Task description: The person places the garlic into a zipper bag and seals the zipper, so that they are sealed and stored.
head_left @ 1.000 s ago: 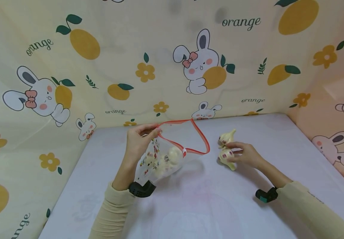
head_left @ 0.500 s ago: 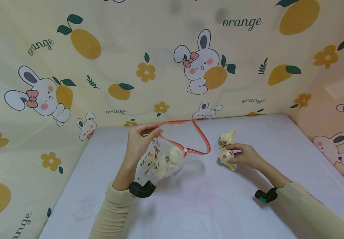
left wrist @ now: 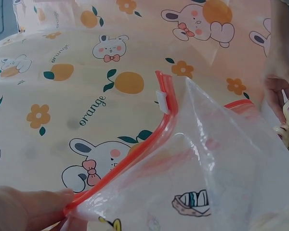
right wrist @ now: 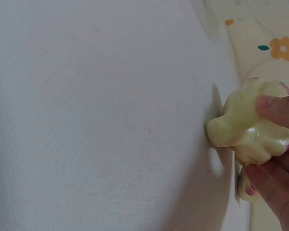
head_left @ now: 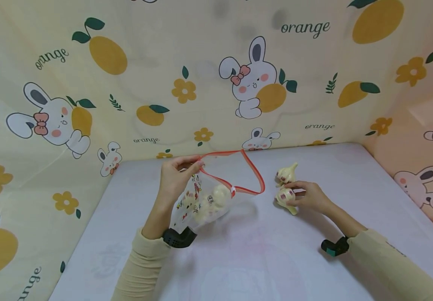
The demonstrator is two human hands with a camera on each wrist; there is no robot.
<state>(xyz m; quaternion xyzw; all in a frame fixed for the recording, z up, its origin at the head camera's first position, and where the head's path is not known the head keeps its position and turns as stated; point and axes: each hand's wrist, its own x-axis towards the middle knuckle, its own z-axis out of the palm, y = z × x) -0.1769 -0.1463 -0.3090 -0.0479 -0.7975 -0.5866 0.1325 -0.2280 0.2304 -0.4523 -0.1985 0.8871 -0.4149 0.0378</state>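
Note:
In the head view my left hand [head_left: 175,175] pinches the red zip edge of a clear printed plastic bag [head_left: 186,213]. The bag's mouth gapes toward the right, and pale bulb-like pieces [head_left: 221,195] show through its wall. The left wrist view has the thumb and fingers on one end of the red edge, with a white slider [left wrist: 162,101] farther along. On the right, my right hand [head_left: 310,195] grips the nearer garlic bulb [head_left: 284,196], thumb on one side and fingers on the other. That bulb [right wrist: 253,122] fills the hand in the right wrist view. A second garlic bulb [head_left: 286,174] lies just behind, close against it.
A white-covered table [head_left: 254,259] carries everything. Behind it hangs a cream cloth [head_left: 209,54] printed with rabbits and oranges, and a pinkish cloth [head_left: 427,159] rises along the right side. Black wrist cameras [head_left: 179,238] sit on both wrists.

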